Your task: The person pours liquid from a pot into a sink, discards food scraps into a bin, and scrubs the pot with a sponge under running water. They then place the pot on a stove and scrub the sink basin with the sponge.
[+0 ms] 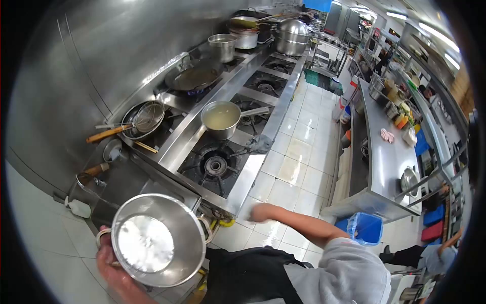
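Note:
My left hand [107, 261] grips a two-handled steel pot [190, 243] at its left loop handle and side. The pot is tilted towards me, its bright inside bare. My right hand [260, 213] is over the floor just off the stove's front corner, rounded and blurred, so its fingers do not show clearly. Nearest to it are the front burner [215, 165] and a grey cloth [259, 144] on the stove's edge. A saucepan [221, 117] with cloudy pale liquid stands behind that burner, its handle pointing right.
On the back row a wok [193, 77] sits over a blue flame. Strainers [149, 116] rest in a pan at the left. A soap bottle [78, 207] stands by the sink area. Across the tiled aisle are a steel counter [387, 162], a blue bin [365, 228] and another person [438, 256].

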Demonstrator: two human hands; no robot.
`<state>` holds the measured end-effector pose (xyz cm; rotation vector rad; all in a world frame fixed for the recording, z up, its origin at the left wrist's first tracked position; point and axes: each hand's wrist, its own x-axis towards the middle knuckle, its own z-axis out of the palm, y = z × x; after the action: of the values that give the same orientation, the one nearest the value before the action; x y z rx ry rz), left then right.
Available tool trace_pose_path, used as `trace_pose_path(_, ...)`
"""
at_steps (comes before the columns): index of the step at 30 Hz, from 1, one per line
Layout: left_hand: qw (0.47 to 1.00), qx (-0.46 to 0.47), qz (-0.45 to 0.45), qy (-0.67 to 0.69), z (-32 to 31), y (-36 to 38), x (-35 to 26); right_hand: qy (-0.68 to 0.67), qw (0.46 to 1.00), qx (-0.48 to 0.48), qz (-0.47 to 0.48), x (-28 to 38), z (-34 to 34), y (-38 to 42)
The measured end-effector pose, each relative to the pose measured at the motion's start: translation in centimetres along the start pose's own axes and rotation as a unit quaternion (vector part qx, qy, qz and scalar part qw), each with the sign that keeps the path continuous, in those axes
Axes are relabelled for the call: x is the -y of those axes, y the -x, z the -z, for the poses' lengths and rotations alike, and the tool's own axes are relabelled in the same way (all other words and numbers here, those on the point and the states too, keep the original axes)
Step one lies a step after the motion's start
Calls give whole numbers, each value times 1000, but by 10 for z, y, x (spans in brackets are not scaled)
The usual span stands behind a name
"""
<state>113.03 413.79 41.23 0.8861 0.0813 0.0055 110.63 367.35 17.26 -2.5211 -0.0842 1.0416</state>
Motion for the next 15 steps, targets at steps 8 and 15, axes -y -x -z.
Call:
trace_pose_path(8, 991, 60, 110, 50, -160, 31, 164, -193, 980, 11, -50, -182, -143, 162)
trace_pose_path(15, 975, 119, 188, 17, -255, 34, 276, -364, 799, -477, -26, -153, -84, 312)
